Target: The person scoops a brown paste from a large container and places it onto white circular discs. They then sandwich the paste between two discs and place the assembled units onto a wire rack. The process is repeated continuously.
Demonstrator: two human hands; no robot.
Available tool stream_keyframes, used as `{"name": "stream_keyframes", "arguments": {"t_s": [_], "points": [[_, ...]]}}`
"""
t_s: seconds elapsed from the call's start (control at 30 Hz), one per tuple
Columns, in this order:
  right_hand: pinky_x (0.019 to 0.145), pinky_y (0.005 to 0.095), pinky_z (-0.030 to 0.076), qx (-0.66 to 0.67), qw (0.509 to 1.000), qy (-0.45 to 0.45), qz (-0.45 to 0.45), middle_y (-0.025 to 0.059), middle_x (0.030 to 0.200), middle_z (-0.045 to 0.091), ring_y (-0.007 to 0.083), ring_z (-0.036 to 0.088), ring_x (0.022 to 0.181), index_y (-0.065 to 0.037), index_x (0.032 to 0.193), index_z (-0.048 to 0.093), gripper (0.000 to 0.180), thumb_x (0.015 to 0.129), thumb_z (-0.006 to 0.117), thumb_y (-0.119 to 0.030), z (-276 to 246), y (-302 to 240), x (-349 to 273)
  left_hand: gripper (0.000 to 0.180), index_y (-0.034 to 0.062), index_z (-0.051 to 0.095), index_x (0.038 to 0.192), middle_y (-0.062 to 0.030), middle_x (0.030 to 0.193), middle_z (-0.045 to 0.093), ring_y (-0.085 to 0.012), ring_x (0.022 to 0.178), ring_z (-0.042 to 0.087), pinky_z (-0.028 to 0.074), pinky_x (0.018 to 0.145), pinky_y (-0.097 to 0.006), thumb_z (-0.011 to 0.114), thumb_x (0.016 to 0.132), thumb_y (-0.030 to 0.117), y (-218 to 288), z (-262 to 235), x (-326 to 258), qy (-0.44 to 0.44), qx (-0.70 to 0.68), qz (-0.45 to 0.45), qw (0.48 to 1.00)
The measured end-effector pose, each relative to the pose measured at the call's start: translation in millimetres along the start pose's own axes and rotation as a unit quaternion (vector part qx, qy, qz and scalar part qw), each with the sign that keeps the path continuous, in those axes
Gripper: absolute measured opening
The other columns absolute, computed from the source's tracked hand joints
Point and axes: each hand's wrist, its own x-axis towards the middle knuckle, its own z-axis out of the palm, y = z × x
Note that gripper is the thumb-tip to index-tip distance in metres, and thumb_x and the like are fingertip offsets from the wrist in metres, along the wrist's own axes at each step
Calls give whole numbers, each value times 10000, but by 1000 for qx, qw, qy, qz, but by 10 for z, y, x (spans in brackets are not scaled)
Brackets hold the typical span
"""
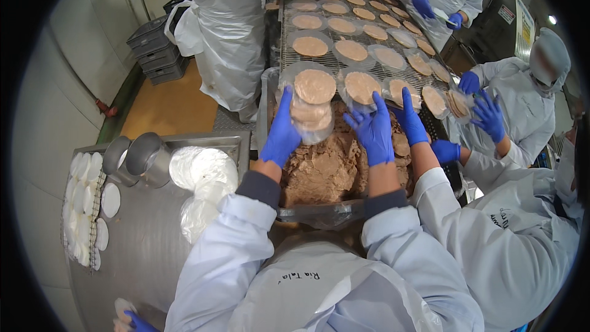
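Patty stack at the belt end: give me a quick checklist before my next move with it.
1. Left hand on the patty stack: ok, it touches the stack's left side.
2. Right hand at a patty: ok, fingers at the film-wrapped patty.
3. Stack straight: not ok, lower patties sit offset.
4. Tub of meat scraps beneath the stack: ok.
5. Co-worker's hand apart from yours: not ok, close beside your right hand.
6. Grip firmness: cannot tell.
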Motion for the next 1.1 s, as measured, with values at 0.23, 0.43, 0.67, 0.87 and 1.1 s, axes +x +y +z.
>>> {"name": "stream_keyframes", "arguments": {"t_s": [0.23,0.43,0.67,0.87,1.1], "points": [[934,479,377,188,981,17,-40,181,1215,438,315,457,1093,17,1214,368,388,852,451,-97,-118,298,238,483,-36,448,1173,-131,1090,548,-215,940,571,480,799,-315,630,789,195,-33,25,-115,147,115,69,980],[935,480,378,213,976,11,48,180,1224,440,334,463,1090,24,1214,366,390,849,454,-82,-523,614,283,461,-25,432,1179,-143,1073,539,-201,880,562,472,781,-309,574,832,243,663,-425,-1785,292,40,129,947],[931,490,388,176,975,76,116,206,1235,435,364,428,1133,40,1224,363,376,868,414,-69,-114,1086,317,350,-20,467,1162,-141,1120,541,-231,1038,517,410,886,-329,501,851,136,681,-827,-3253,549,241,309,738],[948,502,361,201,965,61,159,192,1234,438,358,410,1144,22,1233,360,415,864,442,-149,121,1076,225,137,12,572,913,-155,895,586,-314,863,552,446,780,-356,512,807,76,567,-1044,-3096,345,828,149,416],[958,532,326,183,973,-93,-106,188,1313,314,381,327,1193,-35,1297,272,642,827,511,-401,165,339,81,178,-9,540,997,-72,969,590,-155,870,555,455,789,-266,492,861,95,586,-450,-1237,215,508,207,808]]}}
